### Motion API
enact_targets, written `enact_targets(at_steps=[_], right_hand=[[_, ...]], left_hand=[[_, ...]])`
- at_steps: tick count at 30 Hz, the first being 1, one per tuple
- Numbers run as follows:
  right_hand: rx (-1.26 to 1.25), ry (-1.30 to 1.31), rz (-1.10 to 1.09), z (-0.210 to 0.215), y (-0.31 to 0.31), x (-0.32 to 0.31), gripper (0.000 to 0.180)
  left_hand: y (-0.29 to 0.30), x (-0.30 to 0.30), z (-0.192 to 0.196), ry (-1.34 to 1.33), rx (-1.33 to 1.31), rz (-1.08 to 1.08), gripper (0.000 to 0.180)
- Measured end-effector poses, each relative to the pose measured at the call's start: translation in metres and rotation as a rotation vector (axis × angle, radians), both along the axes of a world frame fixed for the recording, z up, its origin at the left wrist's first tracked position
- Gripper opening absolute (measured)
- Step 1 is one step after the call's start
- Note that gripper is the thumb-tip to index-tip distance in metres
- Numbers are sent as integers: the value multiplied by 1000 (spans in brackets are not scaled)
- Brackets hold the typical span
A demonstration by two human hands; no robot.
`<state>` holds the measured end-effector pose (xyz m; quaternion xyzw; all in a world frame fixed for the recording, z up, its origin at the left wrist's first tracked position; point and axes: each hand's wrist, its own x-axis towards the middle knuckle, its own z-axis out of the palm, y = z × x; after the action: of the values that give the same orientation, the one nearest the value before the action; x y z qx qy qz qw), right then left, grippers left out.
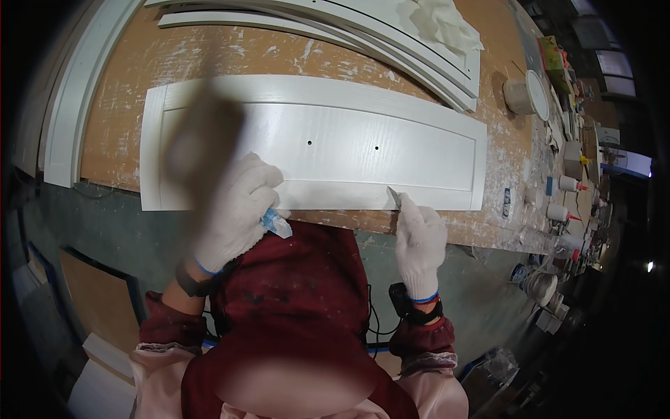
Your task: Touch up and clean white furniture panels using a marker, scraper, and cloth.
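Two gloved hands (pixel 244 199) (pixel 421 241), blade (pixel 394 196), white panel (pixel 342 140), tub (pixel 516 98) (contents unclear)

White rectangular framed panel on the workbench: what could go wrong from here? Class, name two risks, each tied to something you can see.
1. The small pointed metal blade in the white-gloved right grip points at the near border of the white rectangular framed panel; a slip might scratch its finish.
2. The panel's near-left corner seems to overhang the brown, paint-flecked workbench, so pressing down there could tilt or shift the panel.
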<state>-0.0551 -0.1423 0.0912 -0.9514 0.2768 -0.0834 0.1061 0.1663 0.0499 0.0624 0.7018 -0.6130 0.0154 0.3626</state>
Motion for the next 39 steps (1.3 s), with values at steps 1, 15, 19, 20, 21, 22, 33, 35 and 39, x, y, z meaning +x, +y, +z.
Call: enact_targets(at_steps=[1, 15, 19, 20, 21, 22, 33, 35, 39], right_hand=[[-2, 0, -1, -1, 2, -1, 38], [58, 142, 387, 2, 15, 13, 40], [46, -39, 195, 5, 4, 23, 37], [49, -40, 201, 1, 6, 26, 37], [-27, 10, 226, -3, 9, 32, 37], [-104, 61, 249, -4, 15, 40, 38], [-1, -106, 222, -5, 22, 44, 28], [9, 143, 328, 6, 35, 52, 28], [202, 78, 628, 5, 53, 48, 36]], left_hand=[[2, -7, -7, 341, 22, 45, 14], [5, -8, -14, 674, 28, 56, 15], [5, -5, -11, 680, 24, 29, 14], [4, -5, -10, 661, 13, 12, 13], [4, -5, -11, 641, 1, -1, 12], [4, -6, -14, 580, -6, 24, 10], [4, 2, -2, 55, -13, 29, 39], [4, 1, -1, 42, -32, 49, 40], [16, 9, 6, 71, 40, 1, 36]])
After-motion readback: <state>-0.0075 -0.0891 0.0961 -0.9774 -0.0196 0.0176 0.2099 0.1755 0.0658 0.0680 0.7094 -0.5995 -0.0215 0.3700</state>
